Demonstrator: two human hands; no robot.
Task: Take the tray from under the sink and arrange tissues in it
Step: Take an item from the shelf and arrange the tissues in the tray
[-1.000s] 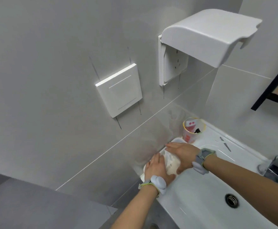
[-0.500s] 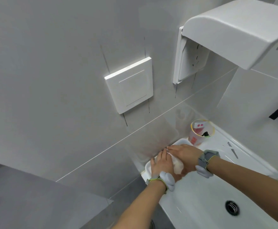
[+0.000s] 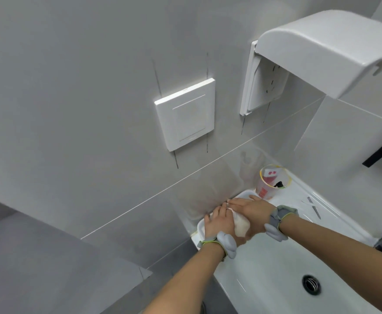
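A shallow white tray with rounded corners sits on the ledge of the white sink, pushed against the grey tiled wall at the sink's 10 o'clock corner. In it lies a soft white wad of tissues, pale and slightly creased, showing only as a strip between the two hands; the rest of the tray's contents are hidden beneath them. At about 2 o'clock from the tray, just beside its far end, stands a translucent cup with a yellow rim and red print, holding a red-and-white packet and a small dark item that I cannot identify. The left hand lies palm down over the near half of the tray, fingers straight and pointing toward 12 o'clock, pressing flat rather than clasping. The right hand comes in from 4 o'clock and lies palm down across the tissues, fingers extended toward 10 o'clock with their tips close to the left hand's fingertips; it too presses with straight fingers and grasps nothing. Both forearms are bare, and each wrist carries a grey band. The sink's drain lies at 5 o'clock from the tray, well apart. On the wall above, at 12 o'clock, are a white switch plate and, toward 1 o'clock, a white dispenser with its cover lifted.
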